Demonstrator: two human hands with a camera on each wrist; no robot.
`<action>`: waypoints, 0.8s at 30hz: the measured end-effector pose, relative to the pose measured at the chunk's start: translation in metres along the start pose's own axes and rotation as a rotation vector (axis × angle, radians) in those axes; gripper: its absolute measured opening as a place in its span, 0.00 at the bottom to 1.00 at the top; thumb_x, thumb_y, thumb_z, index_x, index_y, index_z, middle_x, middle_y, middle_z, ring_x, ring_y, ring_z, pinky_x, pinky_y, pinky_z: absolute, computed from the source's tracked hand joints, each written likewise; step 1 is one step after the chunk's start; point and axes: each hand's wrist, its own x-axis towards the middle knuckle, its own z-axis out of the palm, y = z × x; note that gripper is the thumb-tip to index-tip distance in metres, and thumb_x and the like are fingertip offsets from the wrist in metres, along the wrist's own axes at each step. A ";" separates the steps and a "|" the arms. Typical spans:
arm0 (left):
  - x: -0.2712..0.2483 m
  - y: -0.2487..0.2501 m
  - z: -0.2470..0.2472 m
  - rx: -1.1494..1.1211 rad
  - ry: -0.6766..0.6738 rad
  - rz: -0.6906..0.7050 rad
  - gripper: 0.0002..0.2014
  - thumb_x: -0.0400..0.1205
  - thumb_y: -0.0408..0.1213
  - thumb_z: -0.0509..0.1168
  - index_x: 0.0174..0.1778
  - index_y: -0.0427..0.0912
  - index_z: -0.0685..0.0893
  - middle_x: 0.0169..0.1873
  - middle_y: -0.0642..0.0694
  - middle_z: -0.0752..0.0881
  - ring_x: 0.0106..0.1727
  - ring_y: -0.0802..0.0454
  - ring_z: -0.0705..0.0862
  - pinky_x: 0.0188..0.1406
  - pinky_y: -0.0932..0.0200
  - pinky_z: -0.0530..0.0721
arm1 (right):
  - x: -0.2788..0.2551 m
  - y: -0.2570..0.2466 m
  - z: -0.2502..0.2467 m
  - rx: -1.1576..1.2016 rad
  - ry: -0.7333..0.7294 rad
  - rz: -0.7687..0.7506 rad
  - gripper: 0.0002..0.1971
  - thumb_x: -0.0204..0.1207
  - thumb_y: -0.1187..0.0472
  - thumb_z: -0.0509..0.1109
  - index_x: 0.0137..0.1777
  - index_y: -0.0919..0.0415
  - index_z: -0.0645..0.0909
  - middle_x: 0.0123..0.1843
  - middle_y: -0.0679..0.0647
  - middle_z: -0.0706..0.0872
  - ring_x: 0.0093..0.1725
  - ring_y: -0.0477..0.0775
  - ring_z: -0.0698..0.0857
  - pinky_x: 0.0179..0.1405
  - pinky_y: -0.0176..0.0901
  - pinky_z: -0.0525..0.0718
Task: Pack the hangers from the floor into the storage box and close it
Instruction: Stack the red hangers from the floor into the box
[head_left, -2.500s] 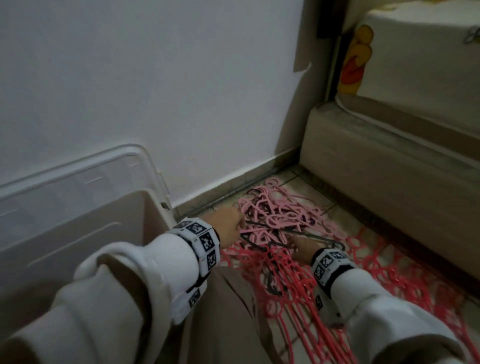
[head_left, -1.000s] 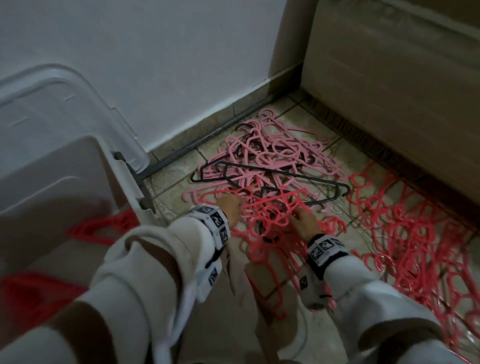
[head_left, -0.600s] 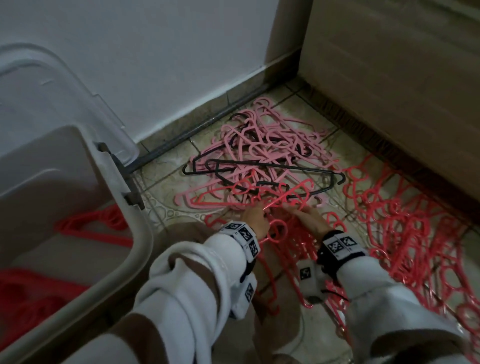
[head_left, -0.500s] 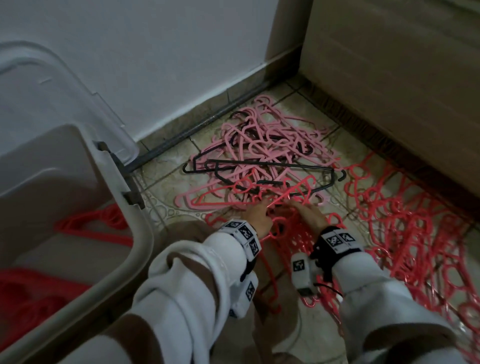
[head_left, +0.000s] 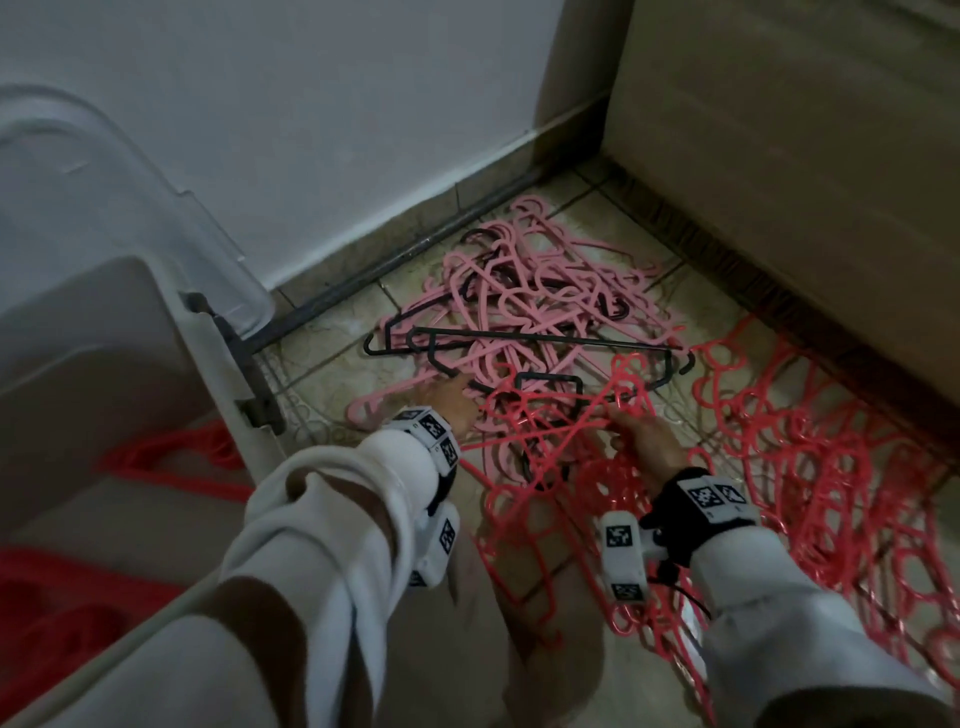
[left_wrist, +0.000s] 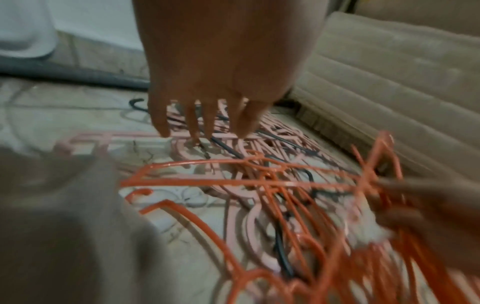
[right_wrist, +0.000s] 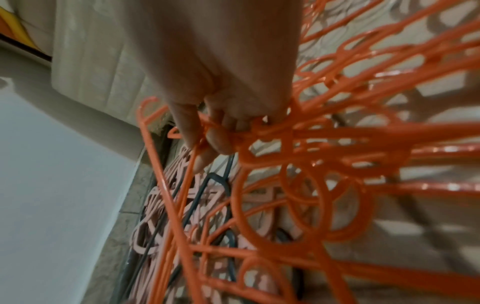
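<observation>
While the right hand (right_wrist: 221, 67) curls its fingers (right_wrist: 187, 127) around a bunch of red hangers (right_wrist: 298, 148), lifting their hook ends off the tiled floor (head_left: 332, 358), the left hand (left_wrist: 221, 61) reaches forward with straight, spread fingers (left_wrist: 158, 121), tips at the pink hangers (head_left: 524, 301), gripping nothing. Black hangers (head_left: 519, 338) lie among the pink. More red hangers lie inside the open storage box (head_left: 208, 364) at left.
</observation>
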 end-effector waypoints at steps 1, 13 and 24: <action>0.006 -0.001 0.003 -0.020 -0.038 -0.021 0.26 0.82 0.41 0.54 0.78 0.45 0.67 0.77 0.43 0.67 0.76 0.41 0.68 0.75 0.51 0.67 | -0.001 -0.001 -0.002 -0.037 -0.003 -0.013 0.09 0.80 0.64 0.63 0.48 0.67 0.83 0.33 0.55 0.82 0.12 0.37 0.69 0.10 0.26 0.65; 0.019 0.016 0.009 -0.469 -0.130 -0.064 0.28 0.81 0.21 0.56 0.78 0.44 0.67 0.79 0.40 0.62 0.78 0.45 0.64 0.60 0.66 0.70 | -0.004 0.018 -0.006 0.061 -0.107 0.008 0.06 0.80 0.67 0.62 0.43 0.61 0.79 0.22 0.49 0.84 0.20 0.43 0.82 0.20 0.32 0.78; 0.038 0.009 0.015 0.015 -0.023 -0.052 0.28 0.84 0.39 0.55 0.81 0.46 0.58 0.80 0.40 0.62 0.81 0.39 0.56 0.80 0.48 0.54 | 0.012 0.020 -0.012 0.288 0.147 -0.095 0.16 0.84 0.69 0.54 0.33 0.59 0.70 0.16 0.45 0.76 0.16 0.39 0.74 0.17 0.29 0.73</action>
